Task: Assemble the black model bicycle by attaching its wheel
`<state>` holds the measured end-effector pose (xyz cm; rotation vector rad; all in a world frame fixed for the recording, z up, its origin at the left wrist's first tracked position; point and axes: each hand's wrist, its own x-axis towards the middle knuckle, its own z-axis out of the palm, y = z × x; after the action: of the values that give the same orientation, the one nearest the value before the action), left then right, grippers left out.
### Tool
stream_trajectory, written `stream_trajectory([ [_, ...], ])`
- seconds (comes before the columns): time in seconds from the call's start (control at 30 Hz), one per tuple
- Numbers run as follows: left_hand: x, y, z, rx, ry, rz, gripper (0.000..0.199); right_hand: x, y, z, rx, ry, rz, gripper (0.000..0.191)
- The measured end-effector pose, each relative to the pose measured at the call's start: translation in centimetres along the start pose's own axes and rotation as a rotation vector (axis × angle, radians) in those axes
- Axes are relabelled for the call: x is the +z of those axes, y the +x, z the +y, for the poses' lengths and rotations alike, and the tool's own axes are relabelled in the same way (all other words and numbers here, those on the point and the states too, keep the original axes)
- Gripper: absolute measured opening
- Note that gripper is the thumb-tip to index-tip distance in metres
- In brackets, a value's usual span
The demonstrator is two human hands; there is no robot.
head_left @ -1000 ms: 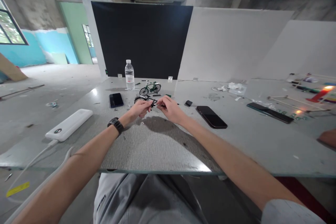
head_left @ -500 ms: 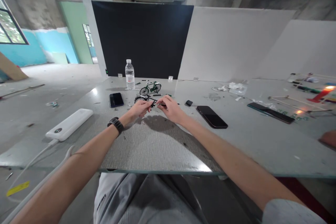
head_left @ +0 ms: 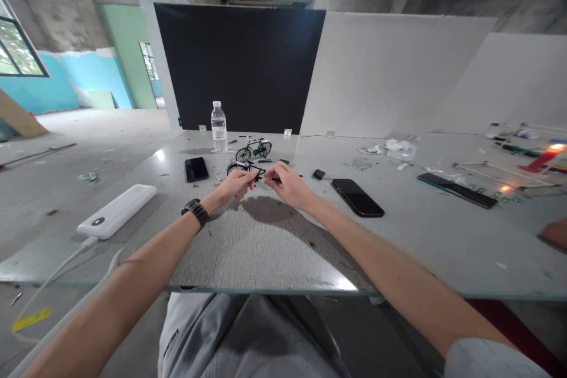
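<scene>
A small black model bicycle (head_left: 248,168) is held over the middle of the table by my left hand (head_left: 240,182), whose thumb and fingers are pinched on its frame. Close beside it my right hand (head_left: 287,182) is closed in a pinch around a thin dark stick-like piece, mostly covered by the fingers; its kind is hidden. The fingertips of both hands almost meet at the bicycle's right end. Just behind stands a second model bicycle (head_left: 253,149), green with black wheels, upright on the table. A tiny pin-like part (head_left: 241,208) lies below my left hand.
A water bottle (head_left: 218,127) and a phone (head_left: 196,169) are at left, with a white power bank (head_left: 117,211) and cable nearer me. To the right lie a small black block (head_left: 318,174), another phone (head_left: 358,197) and a long dark case (head_left: 457,190). Another person's hand (head_left: 554,235) shows at far right.
My right fingertips have shifted very slightly at the bicycle's right end. My left hand and the objects on the table stay where they were.
</scene>
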<state>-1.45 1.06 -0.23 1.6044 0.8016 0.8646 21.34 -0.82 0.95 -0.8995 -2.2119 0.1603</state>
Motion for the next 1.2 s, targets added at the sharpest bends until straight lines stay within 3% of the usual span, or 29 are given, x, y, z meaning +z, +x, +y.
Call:
stream_trajectory([
  [0.23,0.4,-0.3,0.4,0.008,0.047,-0.018,0.061,-0.2,-0.4,-0.3,-0.024,0.004,0.025,0.014],
  [0.5,0.4,-0.6,0.8,0.136,0.303,-0.009,0.063,-0.5,-0.2,-0.4,0.004,0.039,-0.035,0.016],
  [0.6,0.7,-0.2,0.7,0.154,0.378,0.06,0.061,-0.7,0.4,0.0,0.037,0.042,-0.05,0.017],
  [0.7,1.3,0.2,0.6,0.168,0.406,0.196,0.06,-1.2,0.9,1.3,0.097,-0.026,0.034,0.022],
  [0.8,1.6,0.2,0.6,0.213,0.472,0.231,0.052,-2.0,0.8,3.3,0.197,-0.161,0.083,0.024],
  [1.0,1.4,-0.2,0.7,0.217,0.528,0.273,0.048,-2.8,-0.5,6.2,0.398,-0.404,-0.078,0.031],
  [1.2,1.6,-0.4,0.7,0.087,0.448,0.27,0.051,-1.1,-0.1,6.0,0.308,-0.451,-0.25,0.045],
])
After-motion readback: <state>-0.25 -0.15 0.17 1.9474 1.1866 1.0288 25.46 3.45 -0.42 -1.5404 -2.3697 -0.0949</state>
